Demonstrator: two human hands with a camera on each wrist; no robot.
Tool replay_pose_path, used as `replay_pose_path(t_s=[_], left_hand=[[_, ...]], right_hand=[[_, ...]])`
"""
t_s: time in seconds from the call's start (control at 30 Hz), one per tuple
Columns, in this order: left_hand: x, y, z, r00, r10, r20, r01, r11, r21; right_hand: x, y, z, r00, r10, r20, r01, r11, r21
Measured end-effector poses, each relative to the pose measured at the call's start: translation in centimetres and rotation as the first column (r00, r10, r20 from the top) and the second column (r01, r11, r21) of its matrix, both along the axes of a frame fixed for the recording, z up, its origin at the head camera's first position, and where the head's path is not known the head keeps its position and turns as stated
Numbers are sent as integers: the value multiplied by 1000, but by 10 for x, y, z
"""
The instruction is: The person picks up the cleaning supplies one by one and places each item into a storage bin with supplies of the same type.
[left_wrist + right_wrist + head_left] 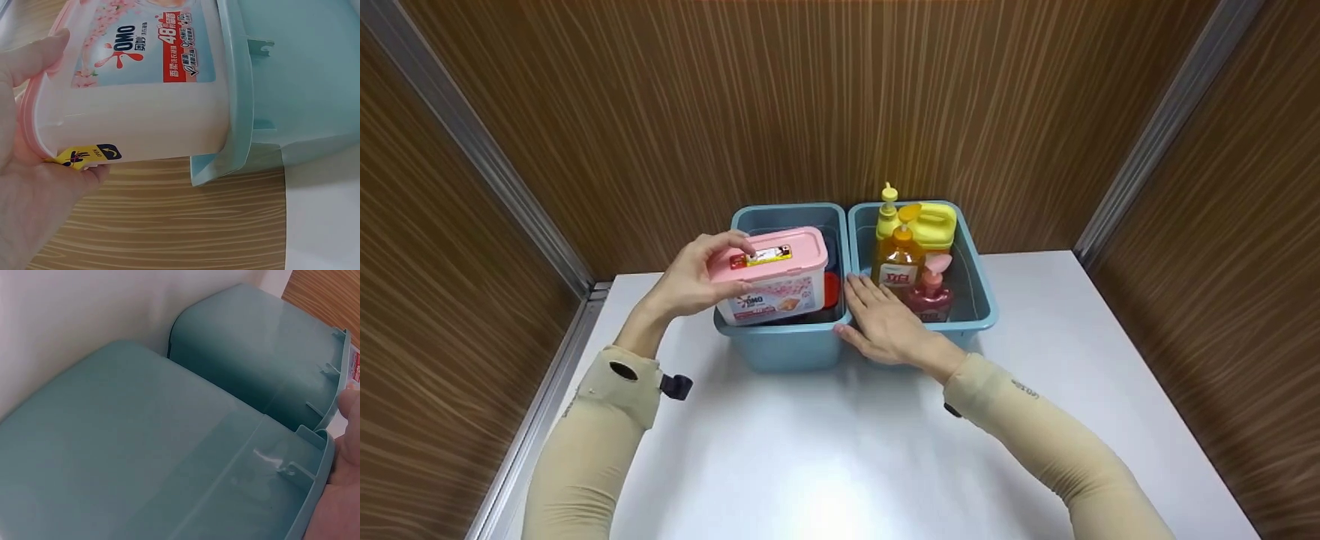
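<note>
My left hand [694, 274] grips a white OMO laundry-capsule box [780, 296] by its pink lid [802, 251], thumb on the front side and fingers over the top. The box sits tilted in the mouth of the left blue bin [780, 349]. In the left wrist view the box [140, 118] overlaps the bin's rim [239, 84]. My right hand [889, 326] lies with straight fingers across the near rim of the right blue bin [982, 319], its fingertips at the seam between the two bins.
Inside the right bin stand an orange pump bottle [898, 262], a pink-red pump bottle [931, 300], a yellow pump bottle [887, 217] and a yellow jug [937, 225]. Something red [831, 290] shows beside the box in the left bin. Wood-grain panels [810, 97] surround the white table [810, 450].
</note>
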State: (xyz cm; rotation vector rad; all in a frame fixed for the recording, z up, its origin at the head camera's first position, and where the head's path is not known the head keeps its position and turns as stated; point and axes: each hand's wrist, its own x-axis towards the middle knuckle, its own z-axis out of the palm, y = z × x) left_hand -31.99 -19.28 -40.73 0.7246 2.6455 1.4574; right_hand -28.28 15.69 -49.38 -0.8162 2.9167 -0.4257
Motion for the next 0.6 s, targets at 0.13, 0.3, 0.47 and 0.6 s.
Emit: replay_pose_path(t_s=[0.13, 0.3, 0.47, 0.6], left_hand=[[0, 0, -1, 1000, -9, 23, 10, 1000, -7], [-1, 0, -2, 999, -13, 44, 14, 1000, -27], [-5, -1, -6, 998, -24, 52, 26, 999, -35], [-7, 0, -10, 998, -24, 63, 27, 998, -52]], right_hand=[[0, 1, 0, 1000, 2, 16, -1, 1000, -22], [-1, 1, 0, 1000, 7, 17, -7, 999, -40], [-2, 1, 0, 1000, 1, 22, 0, 999, -48], [-2, 1, 1, 1000, -2, 20, 3, 999, -49]])
